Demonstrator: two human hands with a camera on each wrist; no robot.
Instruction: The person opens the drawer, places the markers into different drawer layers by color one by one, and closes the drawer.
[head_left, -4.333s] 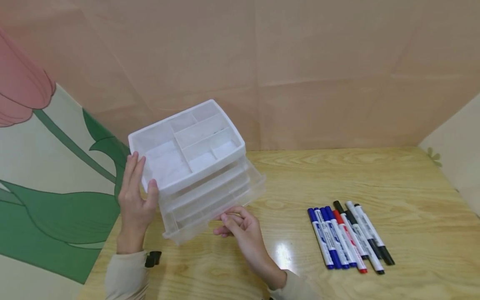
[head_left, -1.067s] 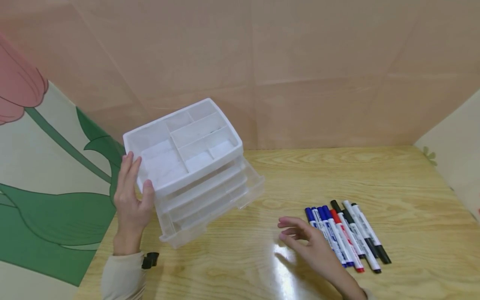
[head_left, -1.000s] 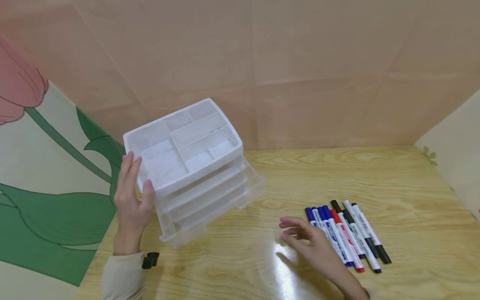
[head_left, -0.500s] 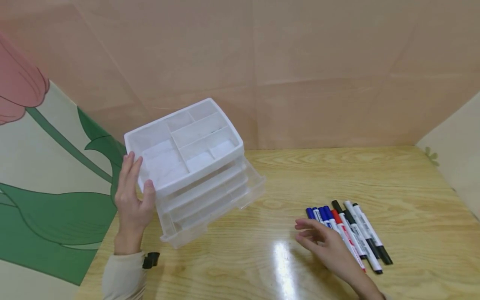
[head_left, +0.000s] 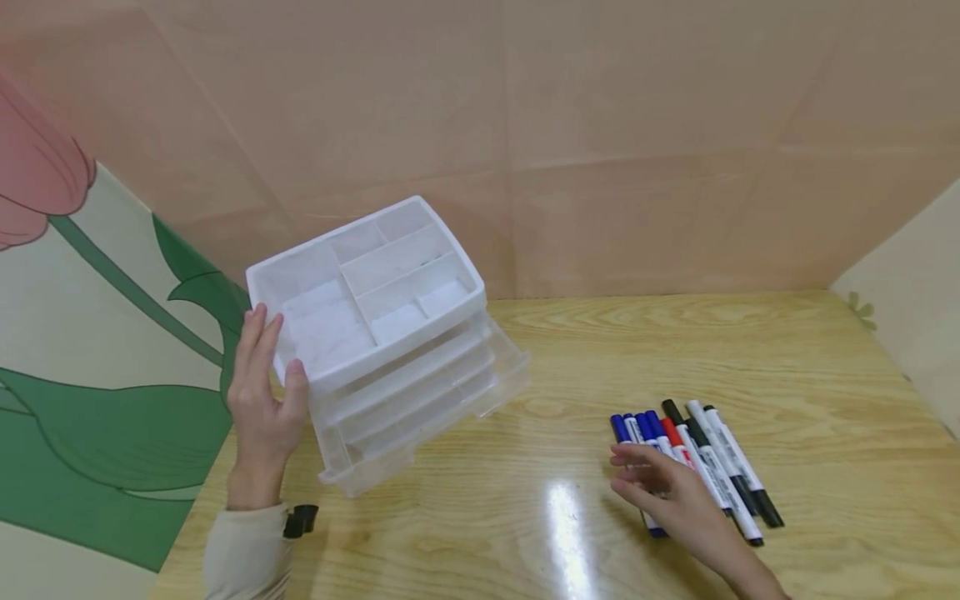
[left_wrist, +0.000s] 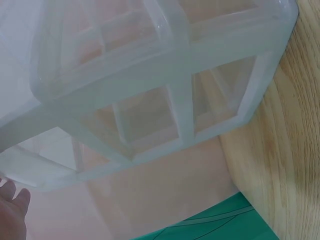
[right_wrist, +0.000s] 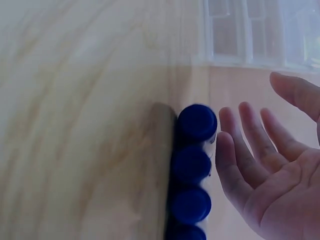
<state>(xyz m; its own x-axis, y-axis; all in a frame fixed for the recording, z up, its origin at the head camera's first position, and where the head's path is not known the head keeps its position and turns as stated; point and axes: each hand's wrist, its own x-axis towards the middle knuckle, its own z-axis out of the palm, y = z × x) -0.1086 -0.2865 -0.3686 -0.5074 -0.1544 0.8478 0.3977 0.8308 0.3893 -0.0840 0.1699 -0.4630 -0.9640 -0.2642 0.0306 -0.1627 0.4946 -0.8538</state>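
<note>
Head view: spread left hand [head_left: 262, 408] against white compartmented box [head_left: 397, 340], loose right hand [head_left: 671, 492] above colour-capped markers [head_left: 715, 461].

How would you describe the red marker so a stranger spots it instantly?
In the head view, find the white drawer unit, then the markers lying on the wooden table to its right. The red marker is among them, partly covered by the right hand, with blue caps to its left and black caps to its right. Its is the only red cap showing.

Behind the left grip [head_left: 262, 408] sits a plain beige sleeve [head_left: 247, 552], a small black fitting [head_left: 302, 521] beside it on the thumb side.
</note>
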